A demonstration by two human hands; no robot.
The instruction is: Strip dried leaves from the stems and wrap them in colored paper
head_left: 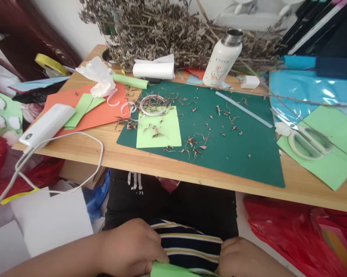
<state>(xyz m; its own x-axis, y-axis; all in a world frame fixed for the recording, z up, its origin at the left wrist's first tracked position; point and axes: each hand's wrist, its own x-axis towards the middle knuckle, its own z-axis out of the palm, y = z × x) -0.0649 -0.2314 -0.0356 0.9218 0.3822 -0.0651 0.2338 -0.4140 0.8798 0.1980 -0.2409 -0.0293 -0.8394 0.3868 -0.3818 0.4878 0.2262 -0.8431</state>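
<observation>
At the bottom of the head view, in front of the striped shirt, my left hand (pixel 133 246) is closed with its fingertips on a piece of light green paper (pixel 170 270). My right hand (pixel 244 256) is also closed, at the other end of this paper. Its fingertips and most of the paper are cut off by the lower frame edge. On the table ahead lies a dark green cutting mat (pixel 242 154). A yellow-green paper square (pixel 158 132) rests on it, with a pale ring (pixel 143 109) and crumbled dried leaves (pixel 192 144) on and around it.
A white bottle (pixel 222 59) stands open near dried plant stalks (pixel 161 34). Scissors (pixel 306 142) lie on green paper at right. A light blue stick (pixel 244 109) crosses the mat. At left are a white power bank (pixel 47 125) with cable, orange paper (pixel 86 117) and crumpled tissue (pixel 99 77).
</observation>
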